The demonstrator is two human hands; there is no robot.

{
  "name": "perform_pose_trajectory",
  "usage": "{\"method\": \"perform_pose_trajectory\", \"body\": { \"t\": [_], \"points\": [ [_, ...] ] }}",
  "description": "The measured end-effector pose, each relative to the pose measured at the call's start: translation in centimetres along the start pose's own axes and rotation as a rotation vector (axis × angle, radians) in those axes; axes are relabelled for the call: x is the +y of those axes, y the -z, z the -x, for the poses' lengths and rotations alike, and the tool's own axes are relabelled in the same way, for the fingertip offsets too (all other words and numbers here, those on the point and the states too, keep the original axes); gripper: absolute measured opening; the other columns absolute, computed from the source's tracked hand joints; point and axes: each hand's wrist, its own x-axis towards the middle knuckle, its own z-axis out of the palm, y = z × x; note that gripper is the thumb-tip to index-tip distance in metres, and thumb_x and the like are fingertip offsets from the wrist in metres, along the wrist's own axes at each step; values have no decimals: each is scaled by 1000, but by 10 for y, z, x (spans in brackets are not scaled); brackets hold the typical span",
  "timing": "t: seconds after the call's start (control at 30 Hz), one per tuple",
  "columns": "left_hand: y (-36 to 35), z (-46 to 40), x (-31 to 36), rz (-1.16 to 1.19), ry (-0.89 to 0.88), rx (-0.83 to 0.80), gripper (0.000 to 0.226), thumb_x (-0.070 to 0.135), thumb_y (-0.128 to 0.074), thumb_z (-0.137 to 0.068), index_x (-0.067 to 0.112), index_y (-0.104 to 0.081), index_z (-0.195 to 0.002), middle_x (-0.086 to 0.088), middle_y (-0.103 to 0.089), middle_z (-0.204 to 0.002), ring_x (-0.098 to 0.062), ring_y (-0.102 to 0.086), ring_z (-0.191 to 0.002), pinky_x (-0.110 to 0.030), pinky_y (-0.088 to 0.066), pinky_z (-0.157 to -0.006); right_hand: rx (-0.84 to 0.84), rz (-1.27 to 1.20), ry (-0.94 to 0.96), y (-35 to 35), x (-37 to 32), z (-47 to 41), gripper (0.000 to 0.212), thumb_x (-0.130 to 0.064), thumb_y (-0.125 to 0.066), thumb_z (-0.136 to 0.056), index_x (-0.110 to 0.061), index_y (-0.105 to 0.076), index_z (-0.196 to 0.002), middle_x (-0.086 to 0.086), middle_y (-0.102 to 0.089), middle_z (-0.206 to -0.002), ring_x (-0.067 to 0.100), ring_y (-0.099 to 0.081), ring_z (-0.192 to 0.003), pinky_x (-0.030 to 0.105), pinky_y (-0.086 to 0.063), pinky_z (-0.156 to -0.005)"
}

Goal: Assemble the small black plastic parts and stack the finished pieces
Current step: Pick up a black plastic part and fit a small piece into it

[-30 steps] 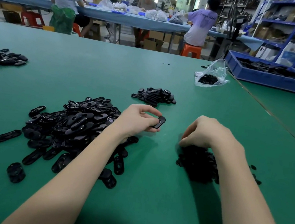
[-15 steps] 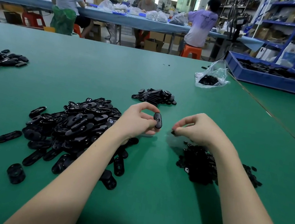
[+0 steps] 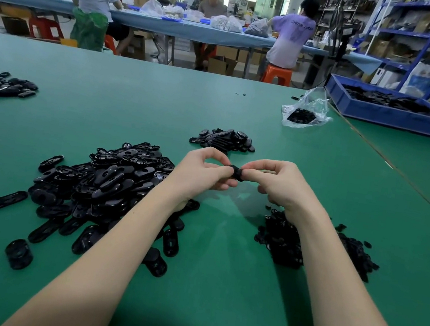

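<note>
Left hand (image 3: 201, 173): pinching the black part (image 3: 236, 172) with curled fingers.
Right hand (image 3: 274, 183): pinching its other end.
Black part: above mid-worktop (image 3: 218, 287).
Oval pile (image 3: 106, 183): left.
Small pieces (image 3: 286, 239): right.
Finished stack (image 3: 224, 138): just beyond hands.

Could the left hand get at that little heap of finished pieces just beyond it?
Probably yes. The heap of finished pieces lies just past the left hand on bare green table, with nothing between them. But both hands, the right hand too, now pinch one black part.
</note>
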Motion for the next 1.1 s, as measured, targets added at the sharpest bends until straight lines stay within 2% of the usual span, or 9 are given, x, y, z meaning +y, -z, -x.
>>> {"method": "perform_pose_trajectory", "body": {
  "t": [0.1, 0.23, 0.47, 0.67, 0.77, 0.87, 0.97, 1.03, 1.1],
  "points": [
    [-1, 1, 1, -1, 3, -8, 9, 4, -64, -93, 8, -60, -100, -16, -77, -86, -19, -73, -80, -21, -60, -74, 42, 41, 11, -1, 1, -3, 10, -26, -82, -82, -27, -78, -73, -19, -60, -50, -4, -48, -43, 13, -33, -47],
    [-1, 1, 1, -8, -4, -8, 9, 2, -64, -93, 7, -58, -98, -17, -77, -86, -19, -72, -78, -22, -61, -75, 59, 57, 24, -5, 3, -6, 7, -26, -83, -80, -27, -79, -74, -19, -65, -58, -8, -50, -47, 18, -38, -58],
    [-2, -1, 0, -24, -7, -20, 10, 3, -65, -92, 9, -58, -95, -15, -78, -86, -20, -73, -80, -26, -61, -77, 54, 85, 28, 0, 3, -6, 7, -27, -84, -80, -26, -80, -76, -20, -62, -52, -5, -48, -43, 8, -29, -39],
    [-5, 1, 0, -73, -21, -6, 11, 5, -66, -92, 11, -58, -93, -12, -78, -86, -17, -75, -77, -22, -55, -58, 80, 128, 53, 3, -1, -1, 16, -37, -89, -75, -29, -77, -82, -7, -65, -69, 0, -46, -44, 11, -30, -39],
    [-4, 3, 0, -78, -22, -3, 13, 4, -66, -90, 11, -59, -98, -13, -78, -87, -16, -74, -76, -21, -54, -58, 105, 181, 58, 3, -2, -1, 19, -44, -89, -72, -34, -76, -83, -8, -67, -72, 0, -47, -46, 19, -36, -46],
    [-5, 4, 1, -67, -13, -20, 17, 4, -65, -91, 12, -63, -105, -14, -77, -90, -15, -72, -75, -22, -55, -62, 69, 160, 55, 5, 0, -1, 19, -44, -89, -71, -34, -77, -82, -8, -72, -76, -2, -45, -39, 13, -31, -39],
    [-6, 5, 1, -34, 5, -45, 16, 3, -65, -91, 12, -67, -104, -10, -77, -86, -13, -70, -73, -22, -56, -64, 34, 129, 13, 10, 3, 0, 20, -47, -89, -71, -32, -79, -82, -11, -70, -75, -2, -44, -39, 14, -32, -42],
    [-6, 5, 1, -5, 18, -50, 15, 0, -65, -91, 10, -68, -101, -9, -75, -84, -13, -68, -72, -21, -56, -67, 14, 65, -13, 12, 5, 1, 23, -48, -89, -69, -30, -79, -79, -12, -65, -65, 2, -41, -44, 14, -30, -42],
    [-7, 5, 2, 17, 31, -55, 14, -3, -67, -89, 8, -67, -98, -10, -73, -81, -14, -66, -70, -22, -56, -70, -31, -11, -31, 11, 8, 3, 23, -47, -90, -69, -29, -79, -78, -12, -70, -66, 7, -42, -53, 14, -29, -41]
  ]
}}
